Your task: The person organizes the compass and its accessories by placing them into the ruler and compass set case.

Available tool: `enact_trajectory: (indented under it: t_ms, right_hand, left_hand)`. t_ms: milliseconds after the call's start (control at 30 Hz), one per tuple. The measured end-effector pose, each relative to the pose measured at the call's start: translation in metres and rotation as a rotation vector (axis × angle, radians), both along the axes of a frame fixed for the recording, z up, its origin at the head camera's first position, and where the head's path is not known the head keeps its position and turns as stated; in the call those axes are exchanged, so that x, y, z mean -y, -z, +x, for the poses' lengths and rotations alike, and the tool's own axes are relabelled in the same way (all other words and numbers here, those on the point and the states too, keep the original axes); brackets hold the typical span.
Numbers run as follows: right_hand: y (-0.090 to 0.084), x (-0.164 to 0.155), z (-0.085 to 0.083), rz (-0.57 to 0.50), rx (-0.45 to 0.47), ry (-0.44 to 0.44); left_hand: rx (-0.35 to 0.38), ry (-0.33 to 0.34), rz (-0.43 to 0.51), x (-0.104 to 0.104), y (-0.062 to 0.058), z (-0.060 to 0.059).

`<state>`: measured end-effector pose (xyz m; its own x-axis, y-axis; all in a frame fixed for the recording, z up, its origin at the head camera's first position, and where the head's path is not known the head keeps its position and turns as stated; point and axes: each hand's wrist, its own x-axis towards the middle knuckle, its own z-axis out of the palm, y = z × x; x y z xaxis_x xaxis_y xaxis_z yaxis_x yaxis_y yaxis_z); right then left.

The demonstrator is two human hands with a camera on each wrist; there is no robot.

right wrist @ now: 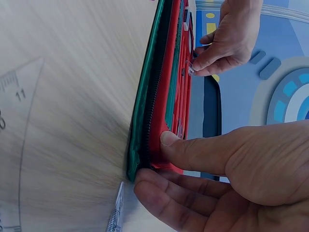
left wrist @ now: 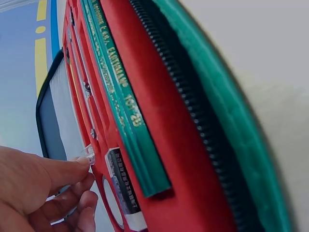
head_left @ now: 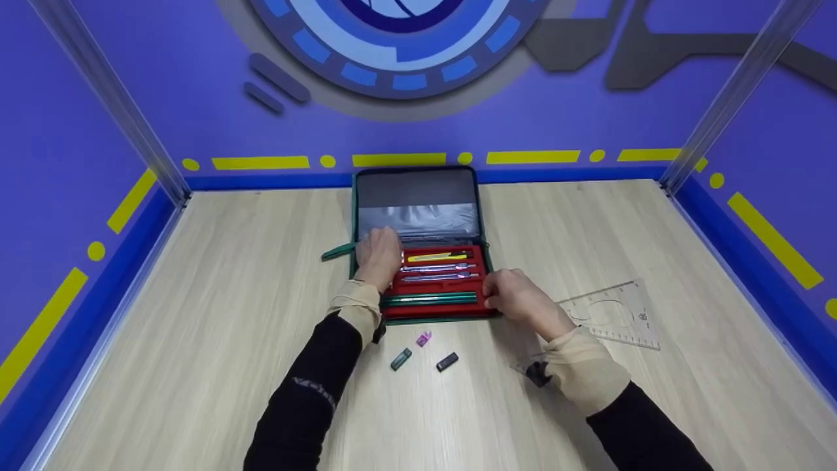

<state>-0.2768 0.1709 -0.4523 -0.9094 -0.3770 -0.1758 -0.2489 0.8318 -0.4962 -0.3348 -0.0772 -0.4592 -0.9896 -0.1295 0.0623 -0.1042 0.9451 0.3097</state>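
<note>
An open zip case (head_left: pixel 416 190) with a green edge and a red moulded tray (left wrist: pixel 159 111) lies in front of me. My left hand (head_left: pixel 379 255) is over the tray's left part and pinches a small clear plastic piece (left wrist: pixel 89 153) between thumb and fingers. At the near right corner my right hand (head_left: pixel 518 296) grips the case, thumb (right wrist: pixel 170 138) on the red tray and fingers at the outer side. Green pencils (head_left: pixel 431 299), metal compass-like tools (head_left: pixel 437 277) and a yellow cutter knife (head_left: pixel 435 258) lie in the tray's slots. A black-and-white eraser (left wrist: pixel 124 186) sits beside the pencils.
In front of the case lie small green (head_left: pixel 401 359), pink (head_left: pixel 424 339) and black (head_left: pixel 447 362) pieces. A clear set square (head_left: pixel 644 320) lies to the right; another clear ruler-like piece (right wrist: pixel 116 212) is partly under my right wrist. Purple walls enclose the table.
</note>
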Motion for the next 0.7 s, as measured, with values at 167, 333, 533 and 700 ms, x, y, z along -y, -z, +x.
enact_trajectory:
  t_ms: [167,333,533,700]
  right_hand:
    - [-0.0005,-0.0003,0.0003,-0.008,-0.012,0.000]
    - [-0.0003,-0.0010,0.0006,-0.006,-0.011,-0.009]
    - [-0.0007,-0.0012,0.0001,-0.003,-0.010,-0.008]
    - [0.0000,-0.0005,0.0002,-0.010,-0.014,-0.016]
  left_hand:
    - [0.020,0.015,-0.021,-0.0002,-0.0017,-0.0005]
    - [0.061,0.041,0.007,0.0018,-0.0033,-0.0010]
    - [0.057,0.050,0.047,0.0035,-0.0038,-0.0016]
    - [0.087,0.059,0.054,0.0019,-0.0057,-0.0006]
